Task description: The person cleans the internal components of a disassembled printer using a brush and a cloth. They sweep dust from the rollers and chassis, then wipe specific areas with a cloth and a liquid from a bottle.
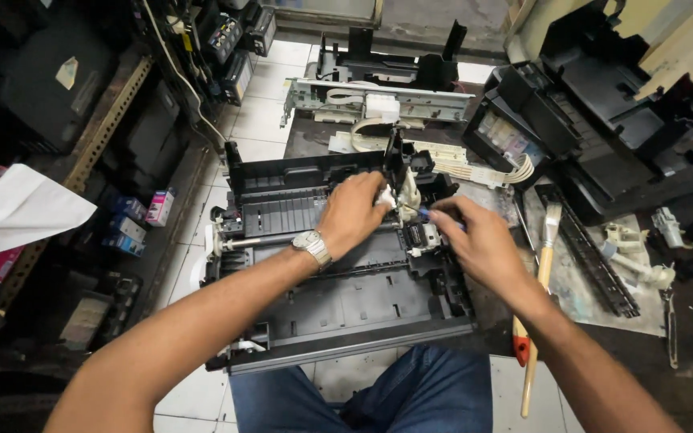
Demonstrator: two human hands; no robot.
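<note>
Open printer base under both hands.

The printer base (338, 297), black and stripped of its cover, lies on the surface (683, 369) directly before the person's knees. Left hand (354, 212), wristwatch on it, rests on the base's upper right part, fingers pinching a white piece (384, 198). Right hand (475, 240), just right of the left, pinches a small blue-tipped tool (425, 213) at the same spot. A brush (541, 265) lies right of the base.
</note>
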